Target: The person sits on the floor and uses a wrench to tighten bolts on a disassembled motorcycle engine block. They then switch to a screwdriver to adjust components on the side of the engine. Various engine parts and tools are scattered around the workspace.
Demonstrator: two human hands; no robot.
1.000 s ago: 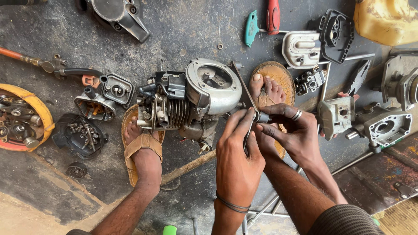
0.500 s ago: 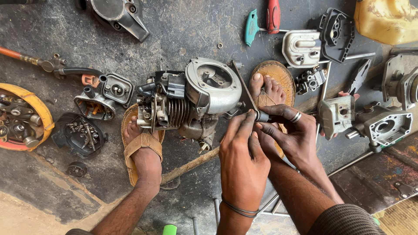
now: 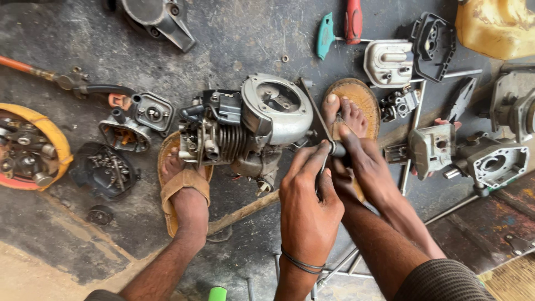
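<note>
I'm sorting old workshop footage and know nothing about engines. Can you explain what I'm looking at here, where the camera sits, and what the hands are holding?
The camera is worn on the person's head and looks straight down, so you see their own arms, hands and sandalled feet. There is no robot here. On the dark, stained floor, between the feet, lies a small engine with cooling fins and a round silver housing. The left hand and the right hand meet at the engine's right side, both gripping a slim metal tool; its tip is hidden, so I cannot tell what it turns. Loose parts lie around: a yellow tray of small parts on the left, screwdrivers with a teal handle and a red handle at the top, grey metal casings on the right, and a yellow tank in the corner.
</note>
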